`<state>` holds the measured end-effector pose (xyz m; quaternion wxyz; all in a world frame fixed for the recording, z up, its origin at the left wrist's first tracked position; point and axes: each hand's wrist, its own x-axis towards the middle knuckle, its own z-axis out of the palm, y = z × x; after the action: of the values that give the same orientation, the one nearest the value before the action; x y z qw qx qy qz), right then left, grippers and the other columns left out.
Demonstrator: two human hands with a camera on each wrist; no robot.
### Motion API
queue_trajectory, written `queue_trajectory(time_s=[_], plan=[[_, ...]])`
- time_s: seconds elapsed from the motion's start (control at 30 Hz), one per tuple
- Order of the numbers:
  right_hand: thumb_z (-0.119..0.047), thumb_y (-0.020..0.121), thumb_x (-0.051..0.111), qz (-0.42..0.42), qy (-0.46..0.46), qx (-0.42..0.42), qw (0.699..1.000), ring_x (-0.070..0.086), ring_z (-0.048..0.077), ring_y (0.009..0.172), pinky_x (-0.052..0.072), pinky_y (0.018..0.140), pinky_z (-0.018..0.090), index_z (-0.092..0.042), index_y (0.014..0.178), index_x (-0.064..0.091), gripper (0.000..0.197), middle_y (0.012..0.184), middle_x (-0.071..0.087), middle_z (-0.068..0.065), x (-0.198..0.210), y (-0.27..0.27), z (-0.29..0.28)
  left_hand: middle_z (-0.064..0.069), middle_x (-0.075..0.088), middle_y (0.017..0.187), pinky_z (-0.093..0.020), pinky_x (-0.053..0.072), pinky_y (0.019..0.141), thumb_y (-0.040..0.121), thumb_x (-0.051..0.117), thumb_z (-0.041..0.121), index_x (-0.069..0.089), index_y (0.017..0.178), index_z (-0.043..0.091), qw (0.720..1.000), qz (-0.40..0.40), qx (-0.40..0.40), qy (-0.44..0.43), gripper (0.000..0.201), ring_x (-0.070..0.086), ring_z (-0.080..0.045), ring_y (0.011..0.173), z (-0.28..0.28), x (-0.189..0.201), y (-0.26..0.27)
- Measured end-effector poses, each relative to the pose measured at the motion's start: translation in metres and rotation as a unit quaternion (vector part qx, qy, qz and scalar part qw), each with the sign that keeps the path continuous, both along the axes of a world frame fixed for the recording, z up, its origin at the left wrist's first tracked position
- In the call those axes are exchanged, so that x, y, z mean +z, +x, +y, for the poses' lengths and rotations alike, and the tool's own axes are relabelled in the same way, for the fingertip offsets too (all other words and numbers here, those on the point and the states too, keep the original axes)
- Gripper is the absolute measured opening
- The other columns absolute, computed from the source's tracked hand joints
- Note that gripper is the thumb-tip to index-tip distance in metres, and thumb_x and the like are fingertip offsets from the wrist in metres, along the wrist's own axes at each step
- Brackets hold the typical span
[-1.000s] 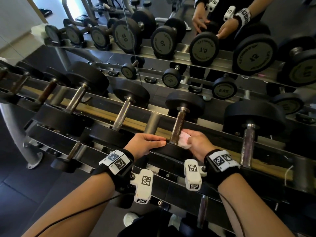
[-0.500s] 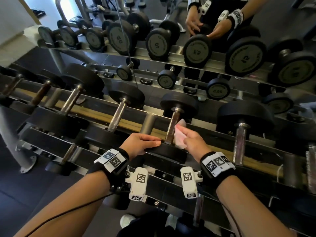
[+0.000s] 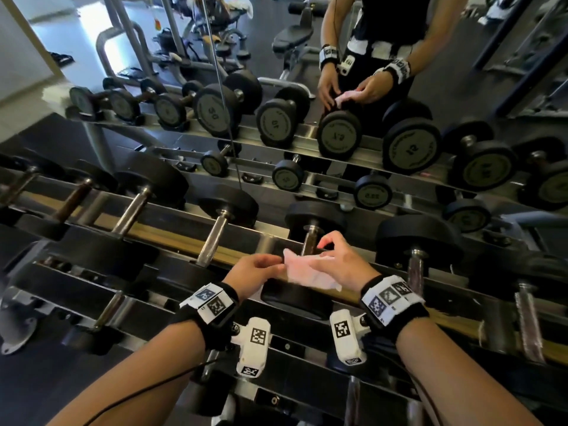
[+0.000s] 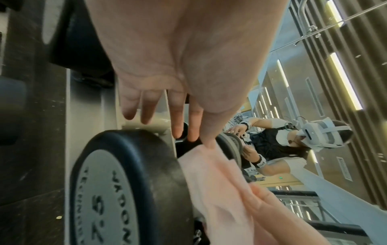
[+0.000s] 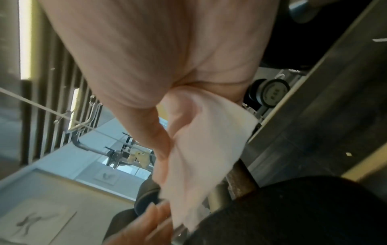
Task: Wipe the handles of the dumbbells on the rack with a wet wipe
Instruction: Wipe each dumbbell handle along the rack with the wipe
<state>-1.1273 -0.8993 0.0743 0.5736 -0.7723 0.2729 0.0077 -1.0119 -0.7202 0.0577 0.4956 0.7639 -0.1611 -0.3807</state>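
White and a little pink, the thin soft wet wipe (image 3: 307,272) is stretched out flat between the two hands, just in front of one dumbbell on the long dark metal rack (image 3: 172,241). The right hand (image 3: 341,262) pinches the wipe with its thumb and curled fingers. The left hand (image 3: 255,272) touches the wipe's left edge with its thumb tip, and its other fingers look straight and loose. I cannot tell for sure if it is pinching the wipe.

It looks like the person is fixing the wipe, opening it up or folding it to a fresh side, and not rubbing right now. The wipe is not on any handle.

The rusty brown metal handle (image 3: 309,241) sits just behind the wipe. Its long way runs from the near black round weight (image 3: 295,298) up and away to the far black round weight (image 3: 313,218). It leans a tiny bit to the right as it goes away.

Next, I think the wipe has to be wrapped around a handle and slid along that long way, from one weight to the other. The shiny grey metal handle (image 3: 416,265) on the next dumbbell to the right points the same way, so it could be the next one to clean.

A big mirror (image 3: 461,72) behind the rack shows the person's hands and the rack again.
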Motion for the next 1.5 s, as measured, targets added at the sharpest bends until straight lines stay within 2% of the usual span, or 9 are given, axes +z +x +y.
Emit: queue_trajectory(time_s=[0.17, 0.33, 0.57, 0.67, 0.97, 1.07, 1.17, 1.33, 1.5], plan=[[-0.017, 0.082, 0.063, 0.048, -0.089, 0.045, 0.994, 0.052, 0.019, 0.076, 0.043, 0.067, 0.033, -0.025, 0.089, 0.04, 0.026, 0.09, 0.059, 0.009, 0.018, 0.014, 0.007, -0.005, 0.067, 0.122, -0.011, 0.045, 0.087, 0.097, 0.056, 0.002, 0.064, 0.125, 0.008, 0.995, -0.067, -0.011, -0.078, 0.03, 0.062, -0.008, 0.105, -0.01, 0.017, 0.021], [-0.004, 0.08, 0.063, -0.003, -0.098, 0.033, 0.995, 0.051, 0.016, 0.079, 0.045, 0.075, 0.036, -0.017, 0.083, 0.054, 0.017, 0.081, 0.054, 0.001, 0.029, 0.023, 0.018, 0.003, 0.068, 0.118, -0.017, 0.048, 0.097, 0.097, 0.057, 0.003, 0.065, 0.119, 0.02, 0.982, -0.054, -0.111, -0.141, 0.029, 0.064, -0.002, 0.108, -0.009, 0.022, 0.04], [-0.014, 0.077, 0.076, -0.065, -0.097, -0.094, 0.989, 0.061, 0.009, 0.088, 0.048, 0.071, 0.016, -0.027, 0.097, 0.051, 0.034, 0.095, 0.062, -0.001, 0.014, 0.031, 0.029, 0.005, 0.073, 0.107, -0.016, 0.049, 0.091, 0.086, 0.075, 0.019, 0.067, 0.119, 0.024, 0.975, -0.079, -0.177, -0.113, 0.034, 0.067, -0.007, 0.103, -0.01, 0.012, 0.063], [-0.019, 0.074, 0.079, -0.078, -0.1, -0.126, 0.984, 0.063, 0.004, 0.079, 0.05, 0.066, 0.015, -0.033, 0.102, 0.046, 0.046, 0.095, 0.063, -0.001, 0.007, 0.038, 0.036, -0.001, 0.073, 0.098, -0.029, 0.053, 0.089, 0.084, 0.078, 0.028, 0.072, 0.109, 0.027, 0.973, -0.104, -0.186, -0.084, 0.026, 0.067, -0.016, 0.097, -0.015, 0.006, 0.068], [-0.008, 0.074, 0.08, -0.092, -0.141, -0.276, 0.946, 0.055, 0.003, 0.093, 0.043, 0.079, 0.012, -0.016, 0.111, 0.042, 0.054, 0.102, 0.056, -0.003, 0.0, 0.044, 0.042, 0.001, 0.066, 0.081, -0.035, 0.052, 0.078, 0.091, 0.067, 0.018, 0.065, 0.083, 0.022, 0.974, -0.08, -0.191, -0.097, 0.009, 0.061, -0.013, 0.078, -0.033, -0.004, 0.078], [0.002, 0.078, 0.074, -0.108, -0.112, -0.296, 0.942, 0.06, 0.017, 0.097, 0.051, 0.087, 0.031, -0.012, 0.107, 0.045, 0.044, 0.101, 0.06, 0.004, 0.001, 0.042, 0.046, -0.009, 0.071, 0.09, -0.035, 0.053, 0.076, 0.092, 0.067, 0.014, 0.056, 0.099, 0.024, 0.971, -0.044, -0.202, -0.117, 0.016, 0.067, -0.018, 0.083, -0.033, -0.006, 0.076], [0.001, 0.076, 0.075, -0.087, -0.111, -0.281, 0.949, 0.061, 0.016, 0.096, 0.05, 0.086, 0.03, -0.012, 0.109, 0.047, 0.045, 0.099, 0.061, 0.003, -0.003, 0.041, 0.049, -0.001, 0.076, 0.1, -0.037, 0.06, 0.08, 0.091, 0.067, 0.01, 0.049, 0.117, 0.035, 0.967, -0.032, -0.218, -0.128, 0.04, 0.072, -0.014, 0.094, -0.029, -0.01, 0.072], [0.009, 0.076, 0.074, -0.088, -0.047, -0.306, 0.947, 0.063, 0.026, 0.107, 0.053, 0.093, 0.037, -0.005, 0.115, 0.051, 0.047, 0.108, 0.065, 0.011, -0.02, 0.033, 0.055, -0.005, 0.072, 0.11, -0.047, 0.055, 0.092, 0.09, 0.063, 0.0, 0.053, 0.114, 0.037, 0.979, -0.048, -0.173, -0.098, 0.046, 0.067, -0.022, 0.104, -0.021, -0.022, 0.083], [-0.001, 0.08, 0.076, -0.049, -0.048, -0.283, 0.957, 0.066, 0.021, 0.102, 0.05, 0.097, 0.033, -0.007, 0.101, 0.068, 0.023, 0.102, 0.071, 0.008, -0.042, 0.009, 0.066, -0.008, 0.067, 0.121, -0.039, 0.05, 0.101, 0.093, 0.06, 0.0, 0.071, 0.112, 0.024, 0.981, -0.048, -0.183, -0.036, 0.033, 0.063, -0.027, 0.112, -0.021, -0.04, 0.102]])
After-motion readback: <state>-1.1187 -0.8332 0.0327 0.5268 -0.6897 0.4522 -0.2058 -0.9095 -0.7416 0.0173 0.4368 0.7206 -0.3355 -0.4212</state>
